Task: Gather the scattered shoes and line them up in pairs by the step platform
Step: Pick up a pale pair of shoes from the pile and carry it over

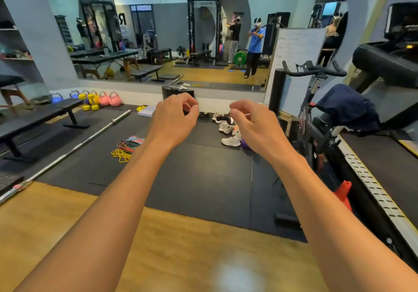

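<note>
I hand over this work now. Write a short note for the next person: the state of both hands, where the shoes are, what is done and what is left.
Left hand: held out in the air, fingers loosely curled, holds nothing.
Right hand: the same, holds nothing.
Shoes: a loose cluster on the black mat, far ahead, to the right of the black box by the mirror, which is likely the step platform.
Done: no neat row of pairs shows.
Left: walk over, match the pairs, line them up by the platform.
</note>
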Tool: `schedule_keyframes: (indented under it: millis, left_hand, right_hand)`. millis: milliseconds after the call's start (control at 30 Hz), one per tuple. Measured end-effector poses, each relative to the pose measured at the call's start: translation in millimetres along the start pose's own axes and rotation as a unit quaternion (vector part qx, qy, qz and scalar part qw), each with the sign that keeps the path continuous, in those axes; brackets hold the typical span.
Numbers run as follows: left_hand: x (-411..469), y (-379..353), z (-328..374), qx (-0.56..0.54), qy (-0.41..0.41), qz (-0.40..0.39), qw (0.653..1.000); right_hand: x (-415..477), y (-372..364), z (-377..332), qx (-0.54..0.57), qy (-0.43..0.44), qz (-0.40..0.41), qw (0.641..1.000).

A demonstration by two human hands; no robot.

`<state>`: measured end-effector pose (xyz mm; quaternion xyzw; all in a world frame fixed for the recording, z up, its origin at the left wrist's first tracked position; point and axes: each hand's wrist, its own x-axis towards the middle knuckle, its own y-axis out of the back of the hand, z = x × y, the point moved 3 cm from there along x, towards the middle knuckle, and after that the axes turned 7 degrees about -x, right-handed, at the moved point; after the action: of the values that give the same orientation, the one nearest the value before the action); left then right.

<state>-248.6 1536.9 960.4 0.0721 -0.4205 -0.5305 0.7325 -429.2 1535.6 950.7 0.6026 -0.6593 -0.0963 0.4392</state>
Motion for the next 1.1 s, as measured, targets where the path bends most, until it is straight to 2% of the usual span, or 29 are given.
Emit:
schedule_keyframes:
  millis: [233, 567, 900, 1100]
  left_hand:
    - [168.8, -75.0, -62.4, -0.054, -0.019, -0.014, 0.998]
    - [391.8, -228.6, -140.3, -0.079, -0.035, -0.062, 0.994]
    - [603.3, -331.1, -252.9, -0.041, 0.012, -0.056, 0.998]
    - [730.3, -431.9, -337.1, -0.055, 0.033, -0.081, 0.995]
  right_hand:
    - [149.0, -31.6, 69.5, -0.035, -0.047, 0.011, 0.998]
    - [382.3, -91.1, 192.1, -0.036, -0.059, 0.044, 0.997]
    - [621.3, -177.3, 316.7, -0.009, -0.063, -0.004, 0.998]
    - [756.6, -241.4, 412.2, -0.026, -0.085, -0.017, 0.996]
